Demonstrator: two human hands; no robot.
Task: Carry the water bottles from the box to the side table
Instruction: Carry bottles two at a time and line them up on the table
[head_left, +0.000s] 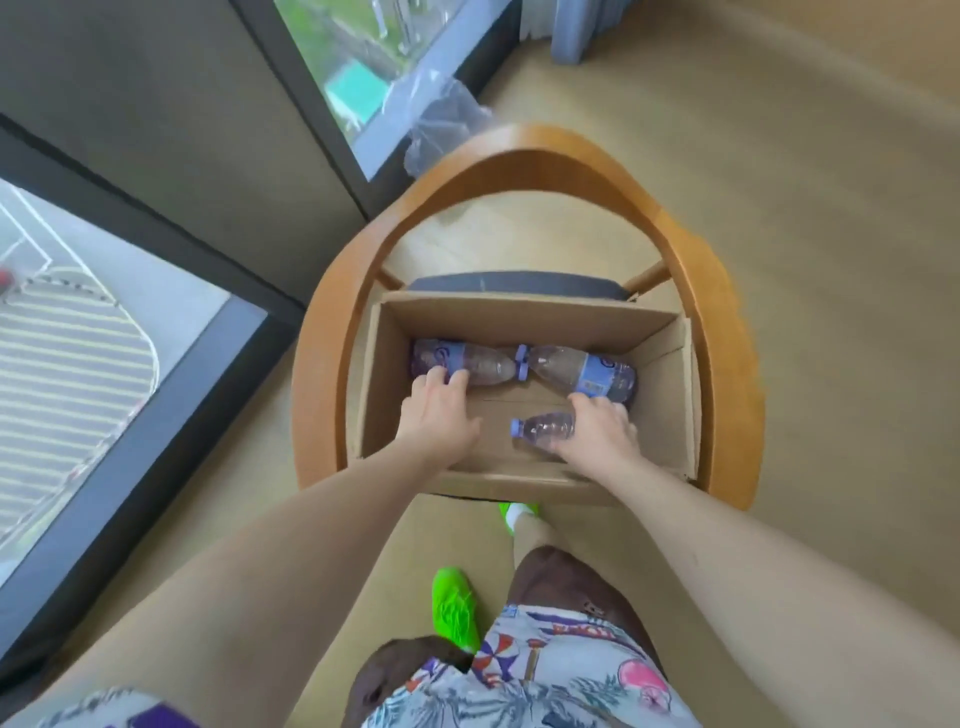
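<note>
An open cardboard box (670, 374) sits on a wooden armchair (519, 150). Three clear water bottles with purple caps and blue labels lie inside. My left hand (439, 415) reaches in and curls its fingers over the back-left bottle (467, 364). My right hand (597, 431) grips the front bottle (540, 428), whose cap points left. The back-right bottle (576, 371) lies untouched just beyond my right hand. The side table is not in view.
Floor-to-ceiling windows (78, 338) run along the left. A crumpled clear plastic wrap (447, 119) lies on the floor behind the chair. My green shoes (454, 605) stand on beige floor in front of the chair. A grey curtain (582, 31) hangs at the top.
</note>
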